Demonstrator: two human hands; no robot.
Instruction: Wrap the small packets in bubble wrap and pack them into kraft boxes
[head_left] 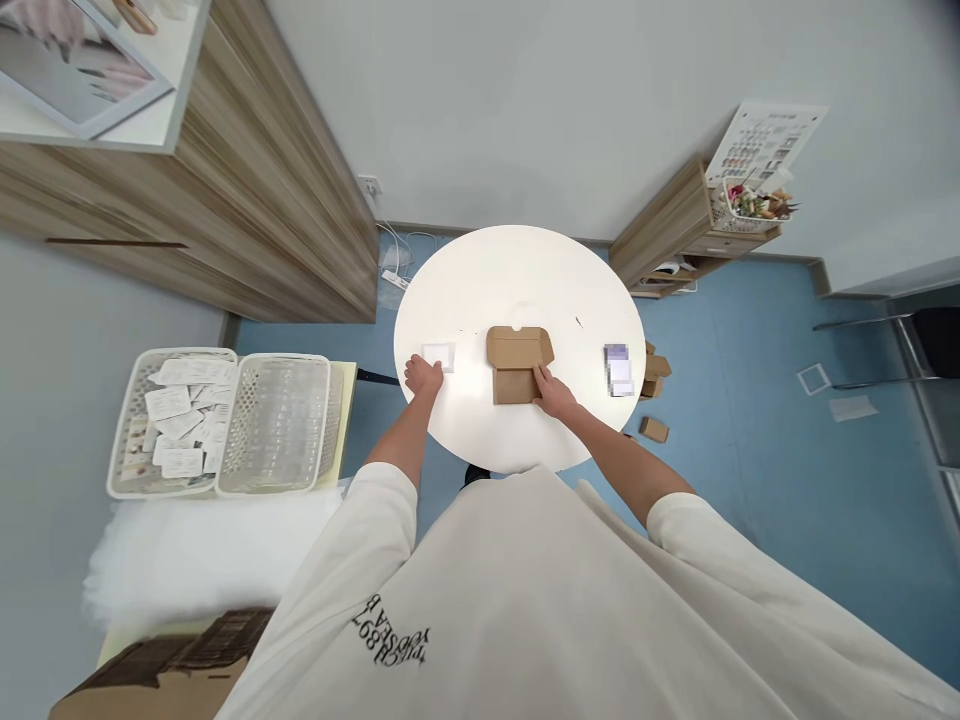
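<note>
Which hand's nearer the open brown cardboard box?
Right. The right hand touches the cardboard box at its right edge; the left hand is apart, to its left.

Pale walls (510, 110) meet a blue floor (750, 380); a wood-grain cabinet (285, 190) stands at left, a smaller wood-grain unit (664, 225) against the wall at right; a white rounded table (517, 265) sits between them, its top brightly lit; a dark chair (939, 340) shows at the right edge

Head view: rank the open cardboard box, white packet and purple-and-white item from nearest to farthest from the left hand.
1. White packet: at the left hand, left side of the table.
2. Open cardboard box: middle.
3. Purple-and-white item: right side.
</note>
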